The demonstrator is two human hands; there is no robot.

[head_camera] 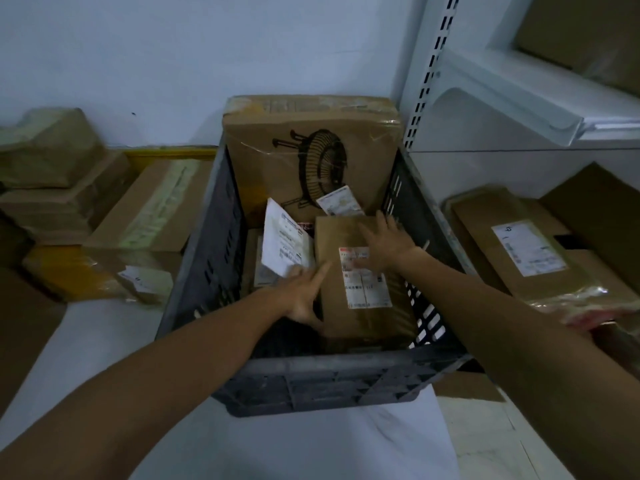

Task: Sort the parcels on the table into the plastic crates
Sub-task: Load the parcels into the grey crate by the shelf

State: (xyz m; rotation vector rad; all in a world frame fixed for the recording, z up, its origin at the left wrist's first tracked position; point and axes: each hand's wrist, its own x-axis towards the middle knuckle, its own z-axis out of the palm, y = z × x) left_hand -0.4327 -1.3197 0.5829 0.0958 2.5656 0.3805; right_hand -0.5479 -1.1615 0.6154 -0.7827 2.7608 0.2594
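In the dark plastic crate (311,382) on the white tabletop (86,348) we see a brown cardboard parcel (360,317). It is flat and box-shaped, with a white paper label (367,285) stuck on top. Our right hand (384,244) lies on the parcel, fingers spread wide and straight. Our left hand (301,296) touches the parcel's left edge, and its fingers are straight too.

A smooth white parcel (285,244) leans beside it. Behind stands a big cardboard box (304,150) with a fan drawn on it and shiny tape across it. The crate walls are full of slots.

The words on the label are too blurry to read. The brown parcels (69,202) at the left look fuzzy. At the right, a parcel in crinkly clear film (502,237) is partly hidden by our arm.
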